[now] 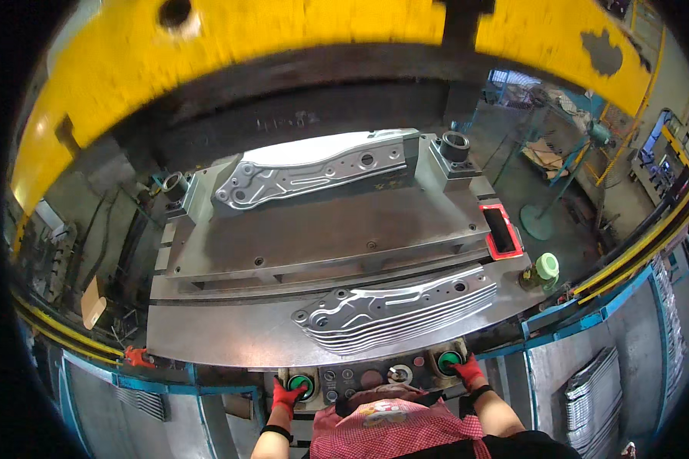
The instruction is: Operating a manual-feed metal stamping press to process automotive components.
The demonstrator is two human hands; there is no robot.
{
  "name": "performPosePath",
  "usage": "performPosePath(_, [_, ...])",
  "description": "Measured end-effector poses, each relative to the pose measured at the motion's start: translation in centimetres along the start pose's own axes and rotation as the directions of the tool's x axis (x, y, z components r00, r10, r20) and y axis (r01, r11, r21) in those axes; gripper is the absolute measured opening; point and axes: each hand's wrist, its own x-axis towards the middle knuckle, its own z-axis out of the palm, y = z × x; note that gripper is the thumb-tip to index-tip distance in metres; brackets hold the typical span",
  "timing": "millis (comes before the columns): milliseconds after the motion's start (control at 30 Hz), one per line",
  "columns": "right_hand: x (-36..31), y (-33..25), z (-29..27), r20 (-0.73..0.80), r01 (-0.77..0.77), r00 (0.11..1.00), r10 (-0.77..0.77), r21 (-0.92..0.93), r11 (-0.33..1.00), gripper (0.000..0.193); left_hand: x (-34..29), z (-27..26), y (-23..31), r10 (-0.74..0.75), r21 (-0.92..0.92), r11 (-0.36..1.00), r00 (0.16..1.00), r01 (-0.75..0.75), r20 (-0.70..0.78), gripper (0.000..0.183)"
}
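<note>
My left hand (286, 395), in a red glove, is at the left green push button (300, 385), with fingers stretched along the side of its housing. At the right green push button (449, 361), my red-gloved right hand (469, 370) rests the same way, fingers apart. Neither hand holds a loose thing. Between them lies a control panel (371, 378) with several knobs and buttons, partly hidden by my checked apron (390, 428). Beyond it, a stack of stamped metal panels (398, 310) lies on the press table (207, 329). Another stamped panel (314, 172) sits on the die (337, 222).
A yellow press beam (321, 30) spans overhead. Guide posts (455, 145) stand at the die's corners. On the right are a red-framed box (502, 231) and a green-lidded jar (546, 268). More panels (593, 402) lie lower right. Blue rails (566, 329) flank the table.
</note>
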Motion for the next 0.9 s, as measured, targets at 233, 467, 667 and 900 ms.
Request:
performPosePath(233, [-1.0, -1.6, -0.4, -0.065, -0.047, 0.997, 0.040, -0.117, 0.992, 0.101, 0.8, 0.6, -0.3, -0.018, -0.097, 0.995, 0.999, 0.023, 0.048, 0.127])
performPosePath(467, [-4.9, -8.9, -0.3, 0.014, -0.039, 0.999, 0.038, 0.064, 0.997, 0.075, 0.6, -0.4, -0.9, 0.055, -0.121, 0.991, 0.998, -0.049, 0.042, 0.126])
performPosePath(667, [-3.1, -7.9, -2.0, 0.188, -0.027, 0.982, -0.012, 0.201, 0.979, 0.082, -0.6, -3.0, 0.4, -0.093, -0.034, 0.994, 0.980, 0.101, 0.175, 0.125])
performPosePath(900, [-9.1, -32.9, -8.2, -0.455, 0.574, 0.510, -0.730, -0.452, 0.683, 0.078, -11.1, -17.0, 22.7, 0.256, -0.018, 0.958, 0.822, -0.288, 0.509, 0.045])
